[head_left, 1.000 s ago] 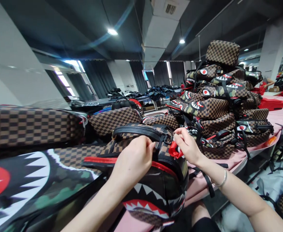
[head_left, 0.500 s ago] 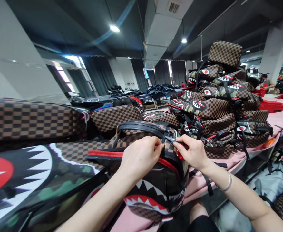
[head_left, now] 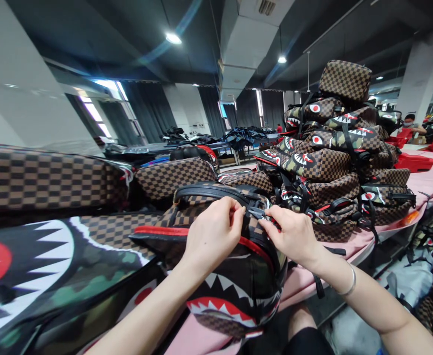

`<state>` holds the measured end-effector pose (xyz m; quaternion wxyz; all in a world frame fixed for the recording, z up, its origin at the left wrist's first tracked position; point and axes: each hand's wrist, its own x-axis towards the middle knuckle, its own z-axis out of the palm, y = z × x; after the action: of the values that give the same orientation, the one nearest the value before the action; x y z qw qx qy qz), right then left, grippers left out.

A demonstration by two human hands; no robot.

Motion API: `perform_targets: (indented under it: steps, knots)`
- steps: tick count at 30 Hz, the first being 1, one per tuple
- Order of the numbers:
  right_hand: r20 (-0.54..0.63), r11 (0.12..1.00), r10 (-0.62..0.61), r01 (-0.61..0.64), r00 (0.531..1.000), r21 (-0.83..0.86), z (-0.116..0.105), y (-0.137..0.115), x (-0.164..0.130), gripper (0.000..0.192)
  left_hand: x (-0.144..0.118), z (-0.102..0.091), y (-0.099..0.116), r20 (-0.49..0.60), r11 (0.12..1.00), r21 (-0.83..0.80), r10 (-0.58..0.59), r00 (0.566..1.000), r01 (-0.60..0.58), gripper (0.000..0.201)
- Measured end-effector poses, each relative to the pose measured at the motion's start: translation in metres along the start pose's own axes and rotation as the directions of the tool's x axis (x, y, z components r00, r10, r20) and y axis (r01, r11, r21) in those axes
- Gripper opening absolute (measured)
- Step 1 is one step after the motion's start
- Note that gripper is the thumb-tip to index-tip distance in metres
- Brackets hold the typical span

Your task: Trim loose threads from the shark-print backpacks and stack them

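Note:
A brown-checked backpack [head_left: 238, 276] with a shark-mouth print and red trim lies on its side on the pink table [head_left: 429, 180] in front of me. My left hand [head_left: 212, 234] pinches the fabric at the bag's top, just under its black carry handle [head_left: 216, 190]. My right hand [head_left: 294, 234] holds small metal thread snips [head_left: 256, 213]. Their tips point left and touch the bag right beside my left fingertips. A silver bangle [head_left: 347, 283] sits on my right wrist.
A tall pile of matching backpacks [head_left: 335, 148] stands at the right on the table. A large one [head_left: 35, 266] lies in the left foreground, others behind it. More bags [head_left: 409, 281] sit under the table's right edge. Another person [head_left: 411, 125] works far right by red bags [head_left: 416, 160].
My right hand has come in from the right with the snips, whose red grip is now hidden, and set the tips against the bag's top. My left hand shifted slightly upward.

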<state>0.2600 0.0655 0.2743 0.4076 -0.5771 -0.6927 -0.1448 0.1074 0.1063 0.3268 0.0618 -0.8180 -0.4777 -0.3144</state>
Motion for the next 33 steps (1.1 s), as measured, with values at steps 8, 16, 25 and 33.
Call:
perform_targets:
  steps: [8, 16, 25, 33]
  knots:
    - [0.093, 0.978, -0.046, 0.064, 0.995, -0.197, -0.019, -0.018, 0.008, 0.02, -0.004, 0.0, -0.001, -0.047, 0.994, -0.041, 0.102, 0.994, -0.103, 0.019]
    - [-0.063, 0.904, 0.106, -0.07, 0.992, 0.422, -0.004, 0.011, -0.004, 0.018, -0.03, -0.043, -0.02, 0.129, 0.825, -0.565, 0.128, 0.983, -0.033, 0.024]
    - [-0.001, 0.726, 0.164, -0.12, 0.986, 0.677, 0.026, -0.005, -0.023, 0.044, -0.012, -0.067, -0.038, 0.431, 0.796, -0.603, 0.262, 0.863, 0.059, 0.021]
    - [-0.112, 0.776, 0.141, -0.039, 0.984, 0.63, 0.035, -0.002, -0.02, 0.024, 0.037, -0.048, -0.036, 0.368, 0.94, -0.246, 0.316, 0.874, -0.236, 0.022]
